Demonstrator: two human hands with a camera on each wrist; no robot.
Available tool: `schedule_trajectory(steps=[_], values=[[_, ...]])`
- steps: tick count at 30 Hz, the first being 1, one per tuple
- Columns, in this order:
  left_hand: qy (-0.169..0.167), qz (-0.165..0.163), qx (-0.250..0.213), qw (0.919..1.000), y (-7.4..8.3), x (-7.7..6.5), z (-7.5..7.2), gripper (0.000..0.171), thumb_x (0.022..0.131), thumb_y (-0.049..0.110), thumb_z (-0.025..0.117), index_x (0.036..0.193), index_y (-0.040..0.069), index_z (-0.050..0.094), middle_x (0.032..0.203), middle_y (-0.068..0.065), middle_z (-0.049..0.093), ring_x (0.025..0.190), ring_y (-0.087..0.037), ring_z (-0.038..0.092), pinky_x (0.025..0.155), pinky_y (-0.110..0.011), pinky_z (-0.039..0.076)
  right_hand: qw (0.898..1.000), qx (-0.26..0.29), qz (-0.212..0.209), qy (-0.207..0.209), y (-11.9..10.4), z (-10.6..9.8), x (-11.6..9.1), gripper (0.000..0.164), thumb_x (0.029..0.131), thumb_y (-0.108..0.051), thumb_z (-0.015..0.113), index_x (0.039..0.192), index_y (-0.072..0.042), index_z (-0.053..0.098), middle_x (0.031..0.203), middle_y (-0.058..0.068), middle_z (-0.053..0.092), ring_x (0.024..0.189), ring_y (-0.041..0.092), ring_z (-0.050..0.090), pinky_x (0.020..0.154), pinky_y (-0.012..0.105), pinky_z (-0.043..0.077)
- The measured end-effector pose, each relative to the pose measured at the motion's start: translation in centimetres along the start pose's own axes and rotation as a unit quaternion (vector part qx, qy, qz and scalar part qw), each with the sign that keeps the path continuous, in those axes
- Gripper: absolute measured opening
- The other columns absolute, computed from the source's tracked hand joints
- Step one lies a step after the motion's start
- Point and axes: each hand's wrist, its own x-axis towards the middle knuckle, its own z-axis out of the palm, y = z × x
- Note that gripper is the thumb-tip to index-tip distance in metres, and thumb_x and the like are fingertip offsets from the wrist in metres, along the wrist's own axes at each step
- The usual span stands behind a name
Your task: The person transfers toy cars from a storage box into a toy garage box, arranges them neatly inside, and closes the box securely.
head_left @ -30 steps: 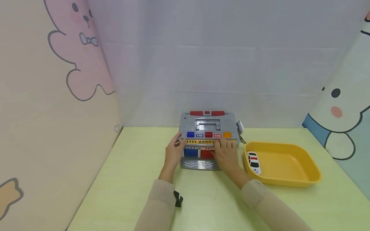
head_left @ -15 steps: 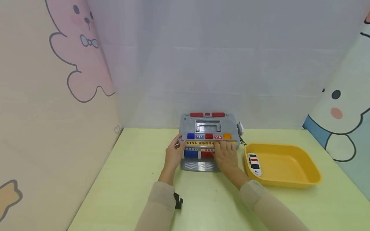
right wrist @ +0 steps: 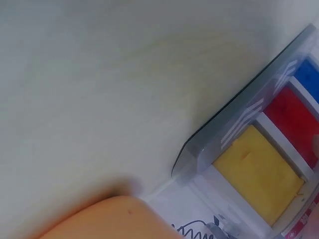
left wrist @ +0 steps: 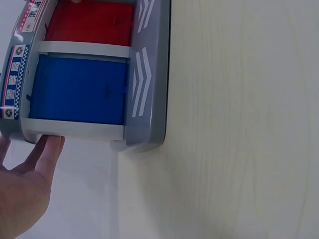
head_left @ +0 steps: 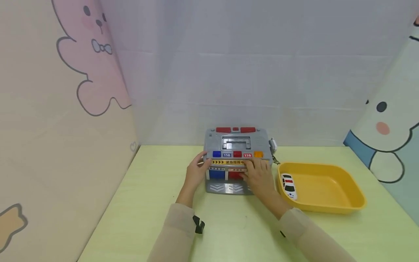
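A grey toy garage stands against the back wall, with blue, red and orange blocks along its roof. Its front has a blue door, a red door and a yellow door above a grey ramp. My left hand grips the left end, thumb on the front roof edge and fingers against the side wall. My right hand holds the front roof edge, fingers over the yellow strip, with one fingertip at the red door. In the head view this hand hides the yellow door.
Right of the garage stands a yellow tray, with a white toy police car lying along its left wall. A small handset on a coiled cord hangs at the garage's right side. Printed walls enclose the pale green table.
My right wrist and forearm have swung slightly outward to the right, while the fingers stay at the roof edge. My left forearm has shifted a little left. The garage stays in place.
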Motion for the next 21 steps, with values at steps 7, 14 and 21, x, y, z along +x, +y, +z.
schedule_trajectory(steps=[7,14,21], values=[[-0.007,-0.005,0.003,1.0,0.2,0.5,-0.6,0.052,0.094,0.05,0.059,0.138,0.022,0.055,0.133,-0.017,0.056,0.116,-0.034,0.058,0.092,-0.048,0.049,0.998,0.019,0.033,-0.046,0.2,-1.5,-0.8,0.057,0.074,-0.024,0.087,0.119,-0.002,0.059,0.119,0.016,0.052,0.112,0.033,0.046,0.097,0.047,0.04],[-0.006,-0.019,-0.01,0.9998,0.5,0.8,-0.9,0.049,0.094,0.049,0.06,0.134,0.02,0.058,0.13,-0.017,0.058,0.111,-0.032,0.061,0.088,-0.044,0.052,0.998,0.042,0.03,-0.019,0.8,-2.4,-1.5,0.059,0.069,-0.022,0.091,0.116,-0.002,0.06,0.117,0.018,0.054,0.11,0.035,0.048,0.093,0.05,0.041],[-0.008,-0.043,-0.012,0.999,1.4,1.1,-0.6,0.049,0.092,0.053,0.061,0.127,0.02,0.061,0.131,-0.016,0.056,0.11,-0.031,0.06,0.089,-0.044,0.051,0.995,0.073,0.063,-0.013,2.0,-4.3,-2.0,0.06,0.067,-0.018,0.092,0.114,0.002,0.061,0.116,0.021,0.057,0.105,0.039,0.052,0.09,0.054,0.043]])
